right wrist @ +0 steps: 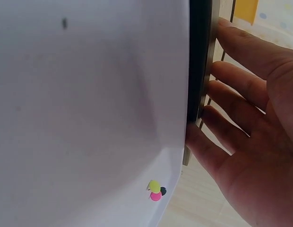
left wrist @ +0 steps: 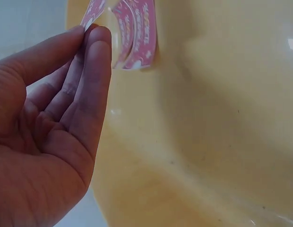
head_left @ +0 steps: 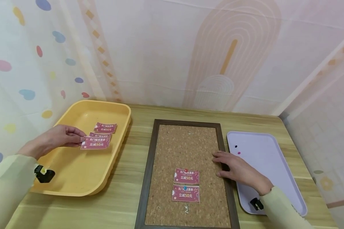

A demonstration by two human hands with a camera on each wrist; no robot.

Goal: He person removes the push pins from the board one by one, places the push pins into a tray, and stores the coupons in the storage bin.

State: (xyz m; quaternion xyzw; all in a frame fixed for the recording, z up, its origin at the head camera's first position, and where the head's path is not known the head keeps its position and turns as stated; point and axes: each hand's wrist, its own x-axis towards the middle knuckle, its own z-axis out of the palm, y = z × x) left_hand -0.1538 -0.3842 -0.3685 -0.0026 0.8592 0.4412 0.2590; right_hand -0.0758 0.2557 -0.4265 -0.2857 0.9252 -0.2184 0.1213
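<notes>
My left hand [head_left: 58, 138] pinches a pink paper coupon [head_left: 96, 143] by its left end, between thumb and fingertips, over the yellow tray [head_left: 74, 173]. Beyond it in that tray lie two more coupons, a far one [head_left: 105, 128] and one partly hidden [head_left: 99, 135] behind the held one. My right hand [head_left: 239, 168] rests at the right side of the framed corkboard [head_left: 186, 146], fingers relaxed and spread along the dark frame [right wrist: 203, 71]. Two coupons are fixed low on the cork, the upper [head_left: 189, 178] under a red pushpin [head_left: 186, 170], the lower [head_left: 186, 195] under a blue pushpin [head_left: 185, 188].
A lavender tray [head_left: 258, 149] stands right of the corkboard, beneath my right forearm. Inside lie a few pushpins; yellow [right wrist: 154, 186], pink [right wrist: 156, 196] and black [right wrist: 163, 191] ones show in the right wrist view. A patterned curtain [head_left: 154, 57] hangs behind the wooden table [head_left: 120, 190].
</notes>
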